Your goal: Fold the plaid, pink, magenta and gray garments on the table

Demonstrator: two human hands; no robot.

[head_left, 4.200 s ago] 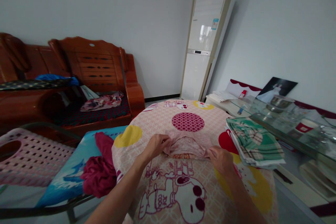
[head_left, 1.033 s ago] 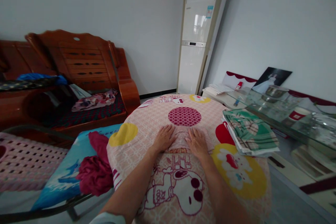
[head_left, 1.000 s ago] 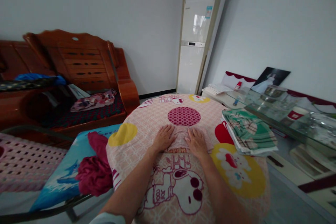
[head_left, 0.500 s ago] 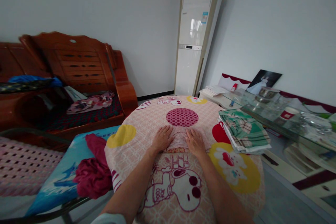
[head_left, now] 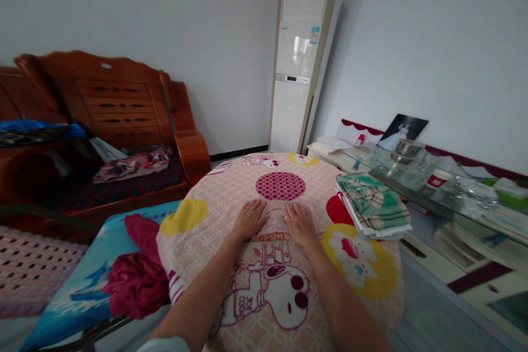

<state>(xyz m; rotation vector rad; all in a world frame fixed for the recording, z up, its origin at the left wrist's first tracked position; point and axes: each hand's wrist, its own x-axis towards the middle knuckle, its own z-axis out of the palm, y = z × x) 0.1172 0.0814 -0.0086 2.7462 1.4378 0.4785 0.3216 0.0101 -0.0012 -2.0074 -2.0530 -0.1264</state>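
Note:
A round table is covered by a pink patterned cloth point(head_left: 231, 192) with cartoon prints and coloured circles. Near its middle lies a small folded pale pink fabric point(head_left: 275, 219), with a strip of orange-brown print along its near edge. My left hand point(head_left: 249, 219) rests flat on the left side of this fabric, fingers stretched forward. On its right side my right hand point(head_left: 300, 222) lies palm down, fingers also extended. Neither hand grips anything. To the right, a green plaid folded cloth point(head_left: 373, 203) sits on the table's edge over something white.
Crimson cloth point(head_left: 138, 280) lies on a blue printed surface point(head_left: 93, 269) at the left, beside a pink woven chair point(head_left: 37, 269). Behind is a wooden sofa point(head_left: 119, 104). A glass shelf point(head_left: 416, 192) at the right holds a metal bowl point(head_left: 408, 148) and a paper cup point(head_left: 437, 179).
The view has shifted a little, so everything appears slightly further left. My hands stay flat on the pale pink fabric, with no clear movement against it.

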